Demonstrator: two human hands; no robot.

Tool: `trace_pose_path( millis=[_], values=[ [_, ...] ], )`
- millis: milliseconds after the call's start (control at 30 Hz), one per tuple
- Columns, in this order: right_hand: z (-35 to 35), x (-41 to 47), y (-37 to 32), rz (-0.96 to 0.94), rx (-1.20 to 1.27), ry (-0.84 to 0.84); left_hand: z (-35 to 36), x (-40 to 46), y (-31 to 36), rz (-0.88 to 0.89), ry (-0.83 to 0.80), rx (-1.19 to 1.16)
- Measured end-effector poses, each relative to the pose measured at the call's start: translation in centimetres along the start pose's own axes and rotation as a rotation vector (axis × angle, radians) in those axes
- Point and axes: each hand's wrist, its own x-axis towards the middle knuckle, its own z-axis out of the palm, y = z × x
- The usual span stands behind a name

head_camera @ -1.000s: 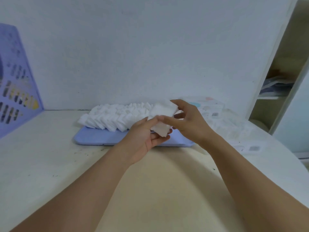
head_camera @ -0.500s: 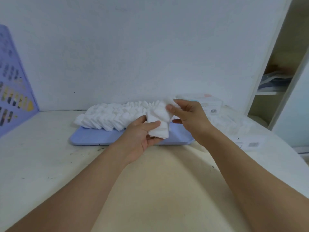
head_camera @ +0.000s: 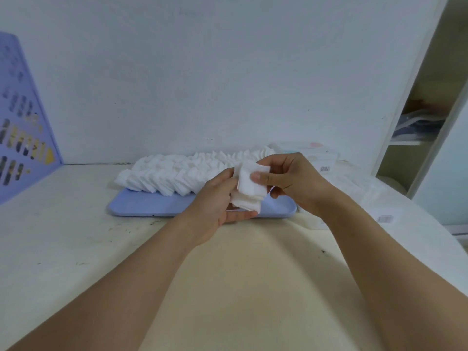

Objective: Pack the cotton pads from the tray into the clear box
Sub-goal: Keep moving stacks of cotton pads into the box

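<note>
A long heap of white square cotton pads (head_camera: 182,173) lies on a pale blue tray (head_camera: 141,206) near the wall. Over the tray's right half, my left hand (head_camera: 215,201) cups a small stack of cotton pads (head_camera: 249,192) from below. My right hand (head_camera: 291,181) pinches the top of that same stack, thumb pressed on the front pad. The clear box (head_camera: 319,158) stands behind my right hand, at the tray's right end, partly hidden.
A purple perforated file rack (head_camera: 22,138) stands at the left wall. Clear plastic packaging with barcode labels (head_camera: 374,198) lies right of the tray. A shelf unit (head_camera: 417,127) rises at the far right. The table's front edge curves below my arms.
Both hands have lifted the stack slightly and squared it; my right thumb has shifted onto the front pad. The pad that fanned out above the stack is now pressed flat against it.
</note>
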Motion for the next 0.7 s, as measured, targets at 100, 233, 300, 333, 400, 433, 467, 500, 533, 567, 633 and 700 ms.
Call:
trace_pose_path(
  millis=[100,233,300,333,400,433,467,500,533,567,633,700],
  values=[
    [0.0,0.1,0.2,0.007,-0.030,-0.006,0.1,-0.3,0.3,-0.028,0.020,0.008],
    [0.2,0.2,0.4,0.005,-0.047,0.019,0.3,-0.3,0.4,-0.056,0.043,-0.016],
    [0.4,0.2,0.5,-0.008,-0.054,0.025,0.2,-0.2,0.4,-0.076,0.067,-0.068],
    [0.5,0.2,0.5,-0.012,-0.056,0.024,0.2,-0.1,0.3,-0.076,0.064,-0.071],
    [0.7,0.2,0.6,-0.025,-0.061,0.037,0.2,-0.2,0.1,-0.045,0.023,0.001],
    [0.8,0.2,0.6,-0.035,-0.059,0.053,0.2,-0.2,0.0,-0.022,0.003,0.035],
    [0.9,0.2,0.6,-0.041,-0.054,0.072,0.2,-0.2,-0.2,-0.002,-0.007,0.050],
    [1.1,0.2,0.6,-0.038,-0.053,0.091,0.2,-0.2,-0.3,0.008,-0.010,0.040],
    [1.2,0.3,0.6,-0.025,-0.068,0.101,0.2,-0.2,-0.4,0.007,-0.012,0.003],
    [1.3,0.3,0.6,-0.001,-0.093,0.095,0.1,-0.1,-0.4,-0.009,-0.018,-0.068],
    [1.4,0.3,0.6,0.069,-0.089,0.043,0.1,-0.1,0.0,-0.077,-0.034,-0.272],
    [1.4,0.2,0.5,0.155,0.072,-0.023,-0.2,-0.2,0.4,-0.163,-0.036,-0.462]
  ],
)
